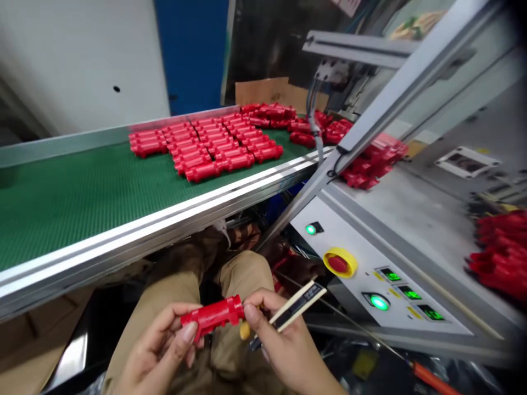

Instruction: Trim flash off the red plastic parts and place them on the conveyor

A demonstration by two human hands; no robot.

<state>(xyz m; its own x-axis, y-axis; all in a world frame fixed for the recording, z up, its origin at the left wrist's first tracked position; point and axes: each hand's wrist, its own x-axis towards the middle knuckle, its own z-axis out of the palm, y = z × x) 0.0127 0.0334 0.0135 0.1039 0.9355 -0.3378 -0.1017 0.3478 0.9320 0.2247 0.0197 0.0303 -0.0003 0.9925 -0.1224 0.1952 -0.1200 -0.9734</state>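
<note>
My left hand (167, 343) grips a red plastic cylindrical part (216, 317) by its left end, thumb in front and fingers behind, above my lap. The part has ridged ends and small tabs along its lower side. In my right hand (284, 334) is a slim beige-and-black handled tool (298, 307) with small print on it. It slants across the palm, its dark end pointing down and left. The right thumb and index finger are at the part's right end. What kind of tool it is I cannot make out.
Rows of red parts (222, 145) lie on a green conveyor belt (94, 197), with looser ones piled behind. At right, a machine's control panel (358, 269) has lit buttons and a yellow-ringed red knob (340, 263). More red parts (504, 252) sit on the machine bed. A slanted metal frame post (379, 99) rises beside the belt.
</note>
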